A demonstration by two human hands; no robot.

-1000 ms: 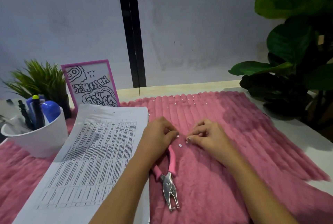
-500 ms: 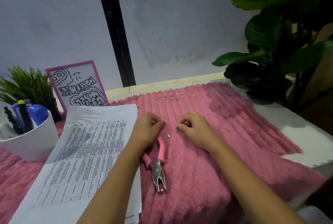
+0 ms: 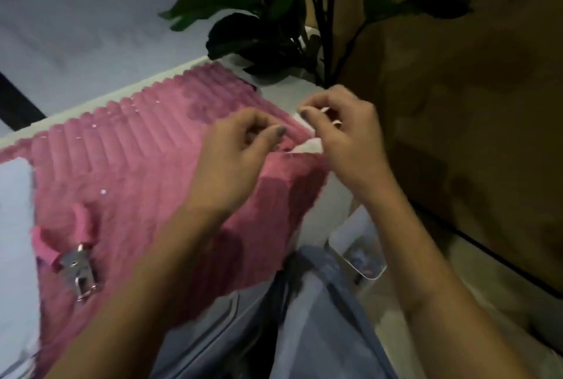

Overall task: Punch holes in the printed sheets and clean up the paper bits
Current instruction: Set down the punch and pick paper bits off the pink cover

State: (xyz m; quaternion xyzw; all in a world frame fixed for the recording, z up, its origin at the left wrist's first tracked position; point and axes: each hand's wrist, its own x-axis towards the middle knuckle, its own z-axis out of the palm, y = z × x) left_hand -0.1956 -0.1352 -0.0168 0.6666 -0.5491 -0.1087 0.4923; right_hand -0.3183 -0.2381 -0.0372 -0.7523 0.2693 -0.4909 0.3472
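Sheets: printed sheets point(image 3: 15, 241), a white blur at the left edge of the pink mat point(image 3: 146, 165); the print cannot be read.

Hole punch point(image 3: 76, 259): one, lying flat on the near-left part of the mat, just beside the sheets. Its pink handles point toward the mat's far edge and its metal head toward the person. No hand touches it.

Paper bits point(image 3: 103, 191): small white dots on the mat. One lies just beyond the punch handles, and a few more are scattered near the mat's far edge.

Mat: pink, plush and ribbed, spread over a white table point(image 3: 323, 211), which shows bare past the mat's right edge.

Left hand point(image 3: 234, 162): raised over the right half of the mat with its back to the camera. The fingers are curled in and the thumb lies against the fingertips. Whether anything is pinched there cannot be told.

Plant point(image 3: 268, 28): dark broad leaves, standing beyond the mat's far right corner.

Jeans point(image 3: 320, 317): blue denim on the person's legs, below the mat's near edge.

Right hand point(image 3: 344, 134): raised over the mat's far right corner, close beside the left hand but apart from it. The fingers are curled with the tips gathered together; what they hold, if anything, is lost in blur.

Bin point(image 3: 359, 244): white and open-topped, sitting lower than the table and off the mat's right edge; its contents are blurred.

Brown panel point(image 3: 472, 134): a flat surface farthest right of the mat.
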